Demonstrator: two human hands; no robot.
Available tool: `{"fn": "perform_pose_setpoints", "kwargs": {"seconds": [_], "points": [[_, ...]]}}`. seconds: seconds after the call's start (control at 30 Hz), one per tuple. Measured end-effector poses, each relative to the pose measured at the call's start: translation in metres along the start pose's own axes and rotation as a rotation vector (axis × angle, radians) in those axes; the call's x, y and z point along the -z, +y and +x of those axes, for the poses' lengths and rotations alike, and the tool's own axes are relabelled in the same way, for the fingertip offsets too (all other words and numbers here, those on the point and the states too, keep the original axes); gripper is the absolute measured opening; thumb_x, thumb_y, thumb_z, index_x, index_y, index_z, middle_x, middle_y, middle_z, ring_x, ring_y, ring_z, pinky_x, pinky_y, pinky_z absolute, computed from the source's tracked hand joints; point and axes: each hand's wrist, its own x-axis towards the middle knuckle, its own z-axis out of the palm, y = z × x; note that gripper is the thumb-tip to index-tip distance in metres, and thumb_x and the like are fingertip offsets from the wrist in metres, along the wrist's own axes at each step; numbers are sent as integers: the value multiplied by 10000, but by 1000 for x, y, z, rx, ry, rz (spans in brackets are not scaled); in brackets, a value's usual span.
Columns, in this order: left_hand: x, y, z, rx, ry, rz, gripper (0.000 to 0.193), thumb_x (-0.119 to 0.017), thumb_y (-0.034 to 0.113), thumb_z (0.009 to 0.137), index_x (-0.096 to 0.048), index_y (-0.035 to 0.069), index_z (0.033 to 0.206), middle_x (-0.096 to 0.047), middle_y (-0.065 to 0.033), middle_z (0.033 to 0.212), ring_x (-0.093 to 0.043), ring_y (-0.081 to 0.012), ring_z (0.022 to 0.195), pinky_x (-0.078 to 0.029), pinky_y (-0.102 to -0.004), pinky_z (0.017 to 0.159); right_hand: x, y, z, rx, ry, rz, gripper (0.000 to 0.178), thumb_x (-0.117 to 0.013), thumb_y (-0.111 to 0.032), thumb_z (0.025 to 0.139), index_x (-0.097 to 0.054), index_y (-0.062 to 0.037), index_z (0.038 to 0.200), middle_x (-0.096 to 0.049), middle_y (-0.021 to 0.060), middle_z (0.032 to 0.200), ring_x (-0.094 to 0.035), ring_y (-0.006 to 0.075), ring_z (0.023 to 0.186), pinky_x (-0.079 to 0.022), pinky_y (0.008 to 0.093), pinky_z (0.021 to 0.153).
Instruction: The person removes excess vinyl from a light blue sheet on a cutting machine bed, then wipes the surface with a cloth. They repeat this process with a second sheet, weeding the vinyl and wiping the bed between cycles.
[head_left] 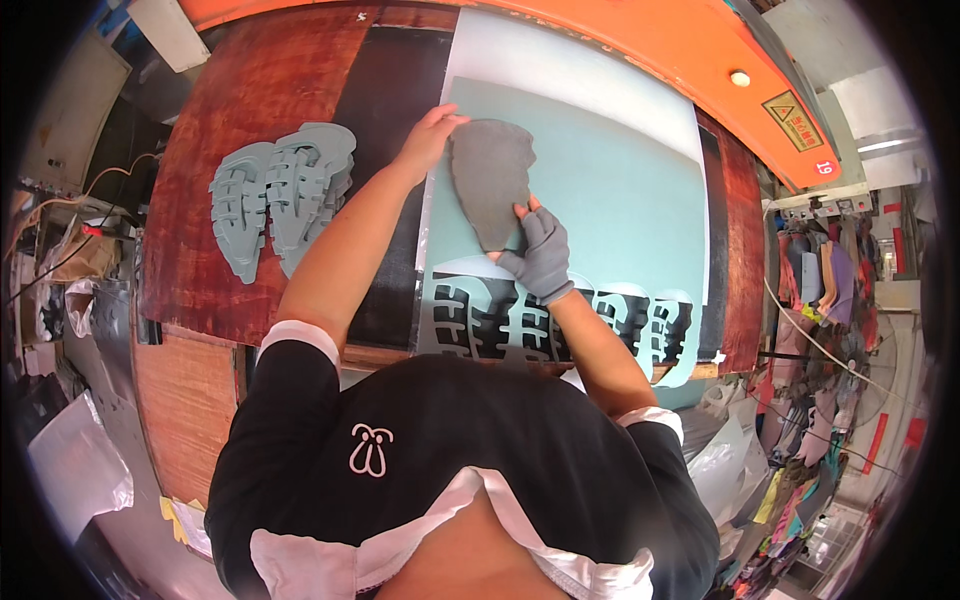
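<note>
A flat, dark grey tapered piece with a notched right edge lies over a grey-green sheet. I cannot tell whether it touches the sheet or is slightly raised. At its upper left corner, the fingers of my left hand close on the edge. My right hand, in a grey glove with bare fingertips, grips the narrow lower end from the right. Below it, the sheet's near edge is a row of cut-out openings with thin strips left between them.
Stacked grey-green cut pieces with slots lie on the reddish-brown board at left. An orange machine beam crosses the far side. Coloured material scraps hang at right. A black strip runs beside the sheet.
</note>
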Motion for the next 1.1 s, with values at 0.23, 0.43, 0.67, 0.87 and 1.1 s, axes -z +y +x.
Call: {"fn": "perform_pose_setpoints", "kwargs": {"seconds": [0.23,0.43,0.67,0.87,1.1], "points": [[27,-31,-94,-340,138,455,454,-534,200,897,-424,-4,1287,-508,-174,1263,-506,-267,1143,-387,-353,968,96,42,-102,-462,201,-38,524,-686,-189,797,-467,-11,1239,-532,159,1204,-513,306,1115,-401,393,960],[36,-67,-269,-666,114,779,160,-604,90,800,-599,24,945,-604,-129,893,-566,-309,832,-458,-373,739,157,55,-237,-953,336,-356,377,-610,-251,819,-547,51,1037,-590,202,993,-545,366,952,-427,415,844],[21,-76,-282,-677,241,950,209,-628,90,783,-515,55,611,-488,-87,599,-499,-291,567,-396,-404,516,131,82,-246,-530,530,-516,273,-552,-207,833,-581,36,955,-604,204,952,-564,376,903,-438,438,810],[23,-99,-273,-751,405,1083,316,-626,136,797,-441,46,557,-477,-111,586,-493,-303,564,-394,-414,512,121,98,-228,-389,562,-498,245,-565,-193,783,-582,3,928,-602,184,926,-566,373,895,-435,471,787],[30,-136,-253,-642,692,1010,359,-577,211,852,-455,38,563,-493,-150,581,-499,-348,580,-396,-455,536,134,135,-180,-112,618,-285,198,-501,-217,880,-566,-30,881,-576,179,840,-552,339,770,-432,393,689]]}}
